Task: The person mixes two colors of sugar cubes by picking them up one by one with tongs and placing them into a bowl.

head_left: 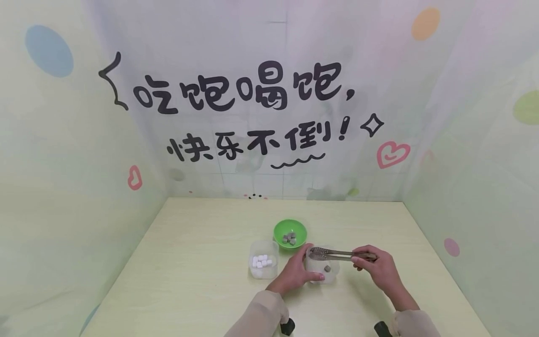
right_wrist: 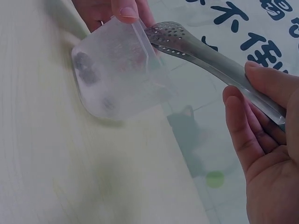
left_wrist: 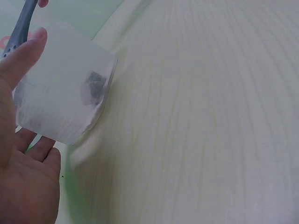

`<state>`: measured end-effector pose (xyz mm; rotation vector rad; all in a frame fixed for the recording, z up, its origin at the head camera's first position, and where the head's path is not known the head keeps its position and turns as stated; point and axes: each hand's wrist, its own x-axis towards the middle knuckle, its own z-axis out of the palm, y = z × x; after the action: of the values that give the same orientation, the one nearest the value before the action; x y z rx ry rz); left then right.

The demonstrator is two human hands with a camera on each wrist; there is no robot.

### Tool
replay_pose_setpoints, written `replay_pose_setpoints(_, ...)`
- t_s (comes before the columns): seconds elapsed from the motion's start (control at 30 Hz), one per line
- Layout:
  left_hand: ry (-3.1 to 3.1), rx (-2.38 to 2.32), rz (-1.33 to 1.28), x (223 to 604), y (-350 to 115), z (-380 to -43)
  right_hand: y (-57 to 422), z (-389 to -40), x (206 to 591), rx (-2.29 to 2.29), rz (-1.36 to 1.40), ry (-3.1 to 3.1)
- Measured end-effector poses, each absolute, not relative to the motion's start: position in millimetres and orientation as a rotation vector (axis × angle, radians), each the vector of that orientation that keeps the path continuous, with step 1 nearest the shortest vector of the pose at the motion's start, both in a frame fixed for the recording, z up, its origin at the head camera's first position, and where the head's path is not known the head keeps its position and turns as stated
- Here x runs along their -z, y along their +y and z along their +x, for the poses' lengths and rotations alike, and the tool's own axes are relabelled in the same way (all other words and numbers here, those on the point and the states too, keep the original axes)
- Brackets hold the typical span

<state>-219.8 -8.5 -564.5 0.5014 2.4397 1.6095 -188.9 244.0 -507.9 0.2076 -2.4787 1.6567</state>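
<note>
From where I stand, the left hand [head_left: 294, 272] has thumb and fingers wrapped round a frosted, translucent plastic tub [right_wrist: 119, 74] on the pale wood-grain counter [head_left: 189, 262], with at least one small grey cube [head_left: 327, 268] inside. The right hand [head_left: 382, 270] pinches the silvery metal tongs [right_wrist: 215, 60] near the handle end, their perforated tips at the tub's mouth; whether they grip anything, I can't tell. Just beyond sits a round green bowl [head_left: 280, 229] holding more grey cubes, and left of the hand a second clear plastic tub [head_left: 264, 245] of white cubes. My worry is the smooth metal: a loose or crooked squeeze could let a cube slip. If the tongs knock the rim, the light tub might tip, should the left hand's hold slacken.
</note>
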Motion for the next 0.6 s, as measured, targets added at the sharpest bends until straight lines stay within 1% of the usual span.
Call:
replay_pose_setpoints(0.4, 2.449, -1.605, 0.469, 563.4, -8.2, -217.4, 234.7, -190.3, 490.8, -1.769, 0.259, -2.31)
replay_pose_setpoints(0.6, 2.463, -1.597, 0.489, 563.9, -8.6, -216.6, 228.8, -196.4, 494.5, -1.822, 0.247, -2.239)
